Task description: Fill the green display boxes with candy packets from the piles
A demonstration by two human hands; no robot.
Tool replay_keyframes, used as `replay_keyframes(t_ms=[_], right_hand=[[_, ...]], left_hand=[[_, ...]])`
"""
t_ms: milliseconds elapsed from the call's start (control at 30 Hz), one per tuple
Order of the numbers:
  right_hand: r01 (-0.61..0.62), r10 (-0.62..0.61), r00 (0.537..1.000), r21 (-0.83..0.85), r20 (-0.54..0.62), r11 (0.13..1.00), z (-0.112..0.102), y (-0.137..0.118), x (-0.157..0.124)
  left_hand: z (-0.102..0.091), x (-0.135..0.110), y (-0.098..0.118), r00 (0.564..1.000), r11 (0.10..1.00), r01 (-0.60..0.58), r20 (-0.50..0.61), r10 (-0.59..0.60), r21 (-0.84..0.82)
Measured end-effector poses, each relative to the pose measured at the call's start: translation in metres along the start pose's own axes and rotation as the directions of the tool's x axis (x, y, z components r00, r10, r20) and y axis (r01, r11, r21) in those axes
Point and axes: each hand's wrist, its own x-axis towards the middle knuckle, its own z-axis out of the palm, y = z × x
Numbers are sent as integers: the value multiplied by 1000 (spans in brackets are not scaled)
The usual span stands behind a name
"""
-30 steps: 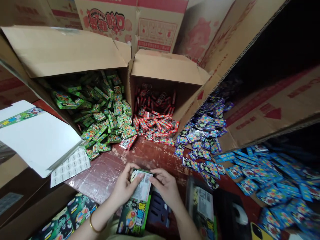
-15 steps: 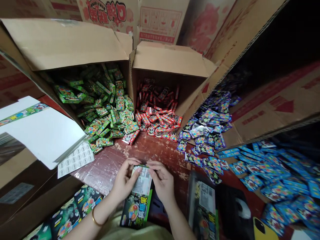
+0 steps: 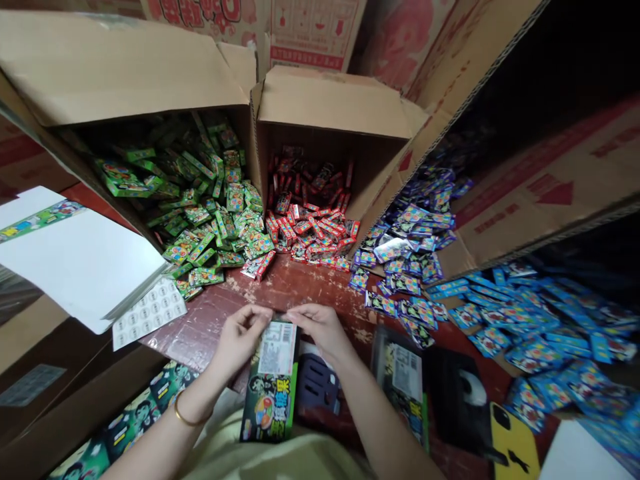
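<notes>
A tall black and green candy box [image 3: 269,410] with a pale label stands tilted against my clothing, its top end away from me. My left hand [image 3: 245,337] is closed, thumb and fingers pinching at the upper left corner of this box. At the upper right corner my right hand [image 3: 325,331] is closed too, its thumb and forefinger pressed together at the top edge. The fingertips hide the edge itself, so any flap there cannot be made out. A dark slotted plastic piece [image 3: 315,383] lies beside the box, below my right hand.
Open cartons hold green packets [image 3: 220,227], red packets [image 3: 315,230] and purple packets [image 3: 405,267]. Blue packets [image 3: 540,327] spill at right. White sheets [image 3: 85,260] and a sticker sheet [image 3: 150,313] lie left. Another candy box [image 3: 400,387] and a yellow phone [image 3: 513,440] lie right.
My thumbs have slid up off the label to the box's top edge, and the right hand has drawn slightly away from the box's side. The view has shifted a little.
</notes>
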Motion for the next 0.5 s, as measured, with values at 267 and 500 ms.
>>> replay_keyframes(t_ms=[267, 500], right_hand=[[205, -175, 979, -520, 107, 829, -22, 23, 5], [-169, 88, 985, -736, -147, 656, -40, 58, 3]], left_hand=[[-23, -6, -33, 997, 995, 76, 36, -74, -64], [-32, -6, -59, 955, 914, 296, 90, -282, -278]])
